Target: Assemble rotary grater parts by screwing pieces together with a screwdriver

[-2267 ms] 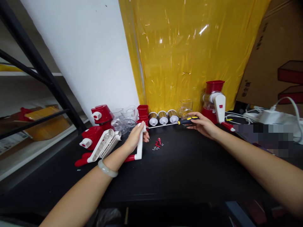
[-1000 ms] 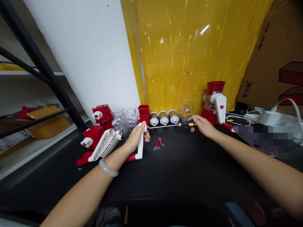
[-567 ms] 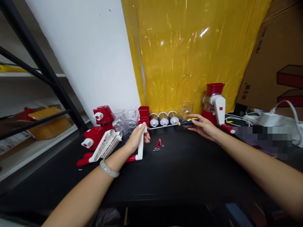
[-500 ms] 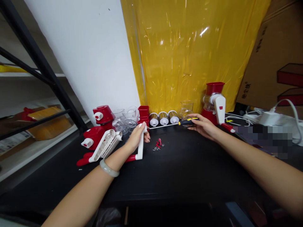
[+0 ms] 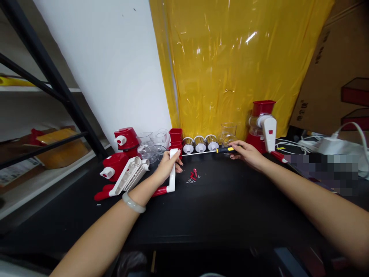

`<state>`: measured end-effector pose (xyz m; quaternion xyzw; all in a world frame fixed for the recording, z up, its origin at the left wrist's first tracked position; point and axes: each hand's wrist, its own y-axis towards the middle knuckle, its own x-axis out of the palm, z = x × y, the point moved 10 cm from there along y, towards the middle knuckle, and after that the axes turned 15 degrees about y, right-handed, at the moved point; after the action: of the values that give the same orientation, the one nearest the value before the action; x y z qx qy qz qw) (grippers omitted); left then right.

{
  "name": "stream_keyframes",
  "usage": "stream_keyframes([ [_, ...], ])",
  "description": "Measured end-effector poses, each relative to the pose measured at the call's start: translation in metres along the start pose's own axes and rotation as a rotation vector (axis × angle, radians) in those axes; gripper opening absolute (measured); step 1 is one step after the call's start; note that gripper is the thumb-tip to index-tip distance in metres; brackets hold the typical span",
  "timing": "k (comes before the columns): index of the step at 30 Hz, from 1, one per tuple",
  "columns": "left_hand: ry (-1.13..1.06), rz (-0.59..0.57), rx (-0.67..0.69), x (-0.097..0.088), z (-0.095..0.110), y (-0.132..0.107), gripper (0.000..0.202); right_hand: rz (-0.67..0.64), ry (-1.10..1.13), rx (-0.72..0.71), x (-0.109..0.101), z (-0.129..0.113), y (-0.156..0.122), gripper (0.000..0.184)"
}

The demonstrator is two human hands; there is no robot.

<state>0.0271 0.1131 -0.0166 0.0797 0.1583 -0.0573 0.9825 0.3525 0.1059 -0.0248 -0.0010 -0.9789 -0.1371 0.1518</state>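
My left hand (image 5: 167,165) is closed round the upper end of a white crank handle (image 5: 172,179), whose red grip points left near the table. My right hand (image 5: 245,153) has its fingers round the black and yellow handle of a screwdriver (image 5: 223,149). The long shaft runs level to the left, its tip at the crank handle's top end; the exact contact is hidden. Below the shaft lie small red parts (image 5: 193,175) and several screws (image 5: 190,181). Other white crank handles (image 5: 129,177) rest left of my left hand.
Red grater bases (image 5: 127,138), clear plastic parts (image 5: 152,146), red hoppers (image 5: 175,137) and three metal drums (image 5: 200,144) line the back of the black table (image 5: 219,215). An assembled red grater (image 5: 261,127) stands right, near white cables and a power adapter (image 5: 328,143).
My right hand's fingers have shifted on the screwdriver handle, which shows a different side. The crank handle stays in my left hand, and the view has shifted slightly.
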Motion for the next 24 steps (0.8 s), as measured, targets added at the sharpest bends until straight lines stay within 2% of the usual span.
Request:
stream_keyframes([
  [4, 0.069, 0.015, -0.015, -0.002, -0.004, 0.003, 0.038, 0.030, 0.068, 0.015, -0.004, 0.002, 0.002, 0.045],
  [7, 0.200, 0.056, 0.016, -0.009, -0.003, 0.006, 0.038, 0.049, 0.072, 0.017, -0.013, 0.002, 0.006, 0.037],
  [9, 0.347, 0.070, 0.066, -0.013, 0.001, 0.007, 0.039, 0.079, 0.046, 0.008, -0.020, 0.002, 0.009, 0.032],
  [13, 0.802, 0.118, 0.209, -0.015, 0.018, 0.002, 0.040, 0.147, -0.019, 0.010, -0.033, 0.006, 0.012, 0.025],
  [15, 0.926, 0.135, 0.249, -0.014, 0.024, -0.003, 0.040, 0.173, -0.037, 0.032, -0.035, 0.011, 0.013, 0.021],
  [20, 1.038, 0.029, 0.217, -0.003, 0.021, -0.010, 0.039, 0.194, -0.065, 0.060, -0.035, 0.021, 0.011, 0.018],
  [24, 1.081, 0.039, 0.210, -0.002, 0.023, -0.012, 0.037, 0.160, -0.126, 0.066, -0.032, 0.027, 0.011, 0.024],
])
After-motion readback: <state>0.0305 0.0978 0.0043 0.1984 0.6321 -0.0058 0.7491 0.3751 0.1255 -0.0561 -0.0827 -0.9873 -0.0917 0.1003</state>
